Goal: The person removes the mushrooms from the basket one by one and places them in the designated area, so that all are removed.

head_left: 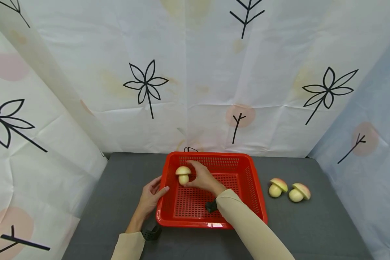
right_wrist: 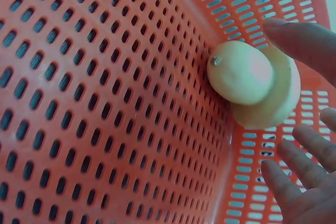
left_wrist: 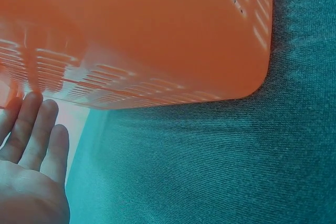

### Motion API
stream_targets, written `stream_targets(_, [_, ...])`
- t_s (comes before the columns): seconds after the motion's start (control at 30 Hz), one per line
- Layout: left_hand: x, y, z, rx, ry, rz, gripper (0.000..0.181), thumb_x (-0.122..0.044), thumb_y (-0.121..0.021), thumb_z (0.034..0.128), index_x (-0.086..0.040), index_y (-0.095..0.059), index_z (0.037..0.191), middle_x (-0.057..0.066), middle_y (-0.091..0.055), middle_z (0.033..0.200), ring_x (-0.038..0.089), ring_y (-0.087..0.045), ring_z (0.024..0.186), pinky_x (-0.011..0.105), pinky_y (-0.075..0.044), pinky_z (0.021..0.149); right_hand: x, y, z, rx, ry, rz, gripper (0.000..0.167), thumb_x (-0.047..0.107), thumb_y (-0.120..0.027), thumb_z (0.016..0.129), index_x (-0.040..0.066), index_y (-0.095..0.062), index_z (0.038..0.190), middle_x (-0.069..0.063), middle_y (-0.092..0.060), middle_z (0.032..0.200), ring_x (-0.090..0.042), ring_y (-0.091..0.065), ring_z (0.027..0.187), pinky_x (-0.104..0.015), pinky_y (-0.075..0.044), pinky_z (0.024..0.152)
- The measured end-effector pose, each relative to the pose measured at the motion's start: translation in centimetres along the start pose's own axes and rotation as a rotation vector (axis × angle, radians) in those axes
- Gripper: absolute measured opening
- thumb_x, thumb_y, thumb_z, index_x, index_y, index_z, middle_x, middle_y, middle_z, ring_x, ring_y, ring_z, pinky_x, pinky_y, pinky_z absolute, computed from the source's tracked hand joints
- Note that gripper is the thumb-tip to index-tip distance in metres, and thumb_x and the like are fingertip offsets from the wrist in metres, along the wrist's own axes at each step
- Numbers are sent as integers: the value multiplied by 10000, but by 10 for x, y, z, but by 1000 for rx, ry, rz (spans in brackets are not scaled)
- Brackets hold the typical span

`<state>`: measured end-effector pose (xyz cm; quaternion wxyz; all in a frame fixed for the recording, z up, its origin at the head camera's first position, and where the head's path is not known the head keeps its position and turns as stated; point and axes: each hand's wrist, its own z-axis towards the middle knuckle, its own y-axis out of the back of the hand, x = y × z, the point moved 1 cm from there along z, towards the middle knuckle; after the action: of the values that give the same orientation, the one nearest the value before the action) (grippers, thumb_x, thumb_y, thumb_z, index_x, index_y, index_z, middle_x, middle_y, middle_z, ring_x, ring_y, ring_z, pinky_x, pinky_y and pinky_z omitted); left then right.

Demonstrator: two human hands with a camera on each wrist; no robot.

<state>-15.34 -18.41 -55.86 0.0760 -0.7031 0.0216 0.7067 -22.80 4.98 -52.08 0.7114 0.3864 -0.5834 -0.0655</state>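
A toy mushroom point(head_left: 183, 175) with a pale cap and stem stands at the left end of the red plastic basket point(head_left: 211, 224). In the right wrist view, the mushroom point(right_wrist: 241, 74) leans near the slotted side wall. My right hand point(head_left: 202, 178) reaches into the basket beside it; thumb and fingers are spread apart, with a gap around the mushroom. My left hand point(head_left: 151, 195) holds the basket's left rim, thumb over the edge and fingers along the outside. In the left wrist view, the left hand's fingers point(left_wrist: 37, 129) lie near the outer wall; its thumb is hidden.
Two more toy mushrooms, one nearer the basket point(head_left: 277, 187) and one farther right point(head_left: 299, 192), lie on the grey tabletop point(head_left: 315, 227). A patterned white curtain point(head_left: 208, 126) stands behind the table, with more cloth at both sides. Dark wrist straps show on both arms.
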Motion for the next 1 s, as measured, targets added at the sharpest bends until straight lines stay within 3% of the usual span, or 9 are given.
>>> stream_targets(0.23, [-1, -2, 0, -5, -4, 9, 583, -29, -661, 979, 29, -412, 1503, 256, -469, 1491, 399, -521, 1319, 325, -561, 950, 8, -9, 8, 41, 52, -41, 889, 139, -920, 752, 45, -450, 1500, -143, -502, 1451, -314, -524, 1276, -486, -495, 1033])
stream_targets(0.4, [-2, -3, 1, -1, -8, 12, 575, -29, -658, 981, 31, -417, 1500, 256, -470, 1489, 401, -514, 1322, 323, -561, 952, 10, -12, 8, 54, 46, -100, 876, 135, -904, 770, 50, -445, 1511, -150, -497, 1419, -317, -541, 1211, -482, -526, 969])
stream_targets(0.6, [-3, -2, 1, -2, -4, 7, 573, -28, -659, 981, 31, -418, 1498, 263, -477, 1481, 411, -526, 1309, 337, -568, 940, 5, -19, 5, 84, 7, -159, 855, 145, -904, 776, 44, -456, 1498, -136, -501, 1341, -294, -565, 1141, -461, -543, 950])
stream_targets(1.0, [-2, -1, -1, 0, 5, -11, 584, -21, -654, 981, 33, -402, 1505, 268, -461, 1496, 435, -504, 1327, 424, -534, 978, 2, -32, 6, 88, 7, -225, 908, 180, -936, 739, 38, -437, 1485, -147, -528, 1311, -297, -595, 1116, -440, -550, 938])
